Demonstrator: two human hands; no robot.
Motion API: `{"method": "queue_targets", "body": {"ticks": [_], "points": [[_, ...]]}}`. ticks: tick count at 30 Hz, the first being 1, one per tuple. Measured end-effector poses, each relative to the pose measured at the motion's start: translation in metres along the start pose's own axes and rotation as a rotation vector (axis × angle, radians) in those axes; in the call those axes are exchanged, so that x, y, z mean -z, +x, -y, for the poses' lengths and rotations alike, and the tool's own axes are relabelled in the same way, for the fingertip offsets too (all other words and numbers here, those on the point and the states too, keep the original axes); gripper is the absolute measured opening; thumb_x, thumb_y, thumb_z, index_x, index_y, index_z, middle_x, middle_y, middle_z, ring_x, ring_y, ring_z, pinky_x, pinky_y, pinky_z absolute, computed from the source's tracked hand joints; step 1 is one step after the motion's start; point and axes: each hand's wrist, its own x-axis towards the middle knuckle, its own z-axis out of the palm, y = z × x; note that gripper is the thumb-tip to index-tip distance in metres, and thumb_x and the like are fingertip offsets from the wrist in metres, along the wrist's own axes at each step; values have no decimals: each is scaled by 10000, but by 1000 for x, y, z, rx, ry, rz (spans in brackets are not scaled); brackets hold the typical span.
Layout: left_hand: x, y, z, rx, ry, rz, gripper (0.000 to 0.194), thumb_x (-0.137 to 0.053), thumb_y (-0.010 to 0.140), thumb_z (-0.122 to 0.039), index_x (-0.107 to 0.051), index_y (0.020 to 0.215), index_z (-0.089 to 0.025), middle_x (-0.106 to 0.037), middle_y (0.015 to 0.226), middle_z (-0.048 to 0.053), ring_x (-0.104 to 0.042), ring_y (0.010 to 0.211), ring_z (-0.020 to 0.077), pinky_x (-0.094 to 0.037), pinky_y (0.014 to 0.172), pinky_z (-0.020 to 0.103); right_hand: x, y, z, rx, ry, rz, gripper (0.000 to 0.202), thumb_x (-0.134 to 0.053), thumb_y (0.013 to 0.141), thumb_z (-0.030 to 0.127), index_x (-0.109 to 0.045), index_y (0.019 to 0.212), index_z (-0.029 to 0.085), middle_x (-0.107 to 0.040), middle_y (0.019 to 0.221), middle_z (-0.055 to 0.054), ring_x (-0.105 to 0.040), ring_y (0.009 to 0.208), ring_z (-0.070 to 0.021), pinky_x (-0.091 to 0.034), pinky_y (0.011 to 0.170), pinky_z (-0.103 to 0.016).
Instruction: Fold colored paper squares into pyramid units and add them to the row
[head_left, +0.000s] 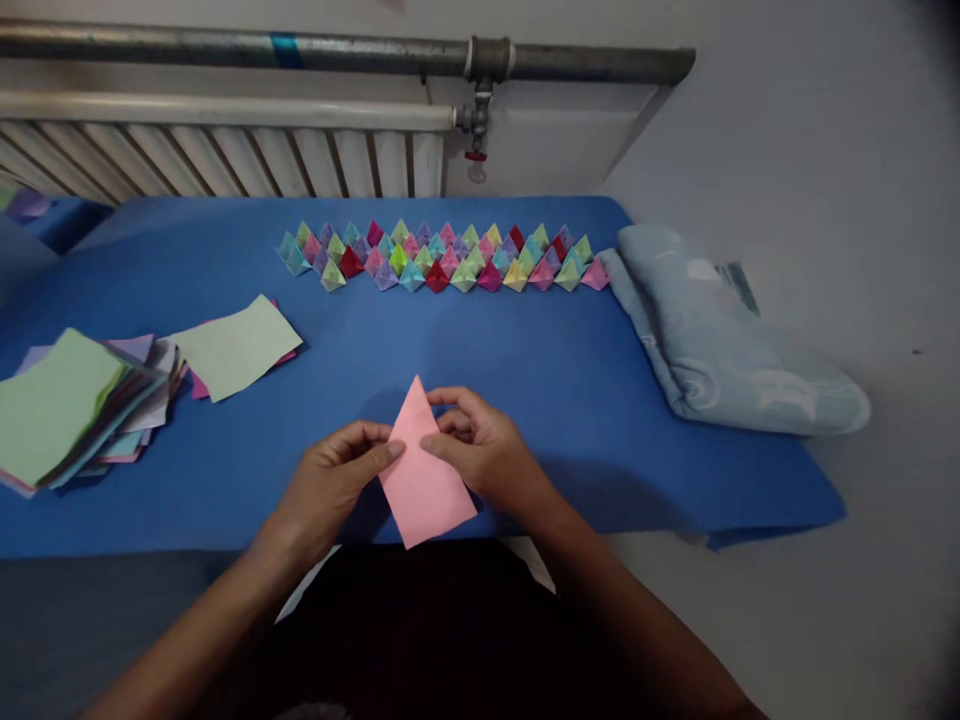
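There is passage over the cloth [540, 365] mid-frame; paper shapes [450, 262] block upper centre, papers [60, 400] left, blanket [739, 350] right.

pink paper [424, 490], pinched by left hand [330, 475], right hand [487, 450]

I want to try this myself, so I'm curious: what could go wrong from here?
The pink paper is pinched between the left hand and right hand, so uneven thumb pressure might crease it crookedly.
The folded blanket lies close beside the rows of folded paper pieces; if it shifted, it could nudge them.
The larger paper stack is loosely fanned, so a bump might scatter it.
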Motion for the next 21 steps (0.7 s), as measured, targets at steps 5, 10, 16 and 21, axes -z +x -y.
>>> {"method": "queue_targets", "body": {"ticks": [5, 10, 16, 21], "points": [[8, 8, 16, -622, 550, -2, 149, -558, 886, -248, -687, 960, -246, -714, 963, 23, -648, 903, 179, -496, 826, 343, 3, 23, -7, -25, -464, 16, 400, -567, 759, 135, -588, 1147, 230, -621, 709, 34, -535, 619, -122, -365, 567, -234], [2, 22, 34, -950, 833, 245, 242, -439, 961, -178, -672, 1022, -207, -723, 1042, 62, -659, 908, 175, -486, 806, 338, 8, 34, 0, -3, -738, 122, 438, -537, 758, 106, -599, 1179, 209, -665, 803, -12, -567, 694, -149, -392, 612, -251], [6, 25, 40, -986, 927, 256, 237, -429, 975, -193, -658, 1035, -201, -722, 1095, 69, -670, 917, 178, -455, 862, 377, 24, -10, -7, 108, -665, 28, 564, -501, 709, 13, -571, 1232, 211, -628, 1168, -73, -588, 928, -173, -444, 767, -288], [12, 17, 34, -1003, 973, 352, 216, -507, 927, -208, -614, 1115, -197, -691, 1186, 90, -642, 1066, 211, -383, 983, 438, 25, -43, -14, -52, -452, 3, 351, -523, 811, 111, -619, 1118, 251, -650, 869, 8, -582, 687, -120, -433, 618, -246]]}}
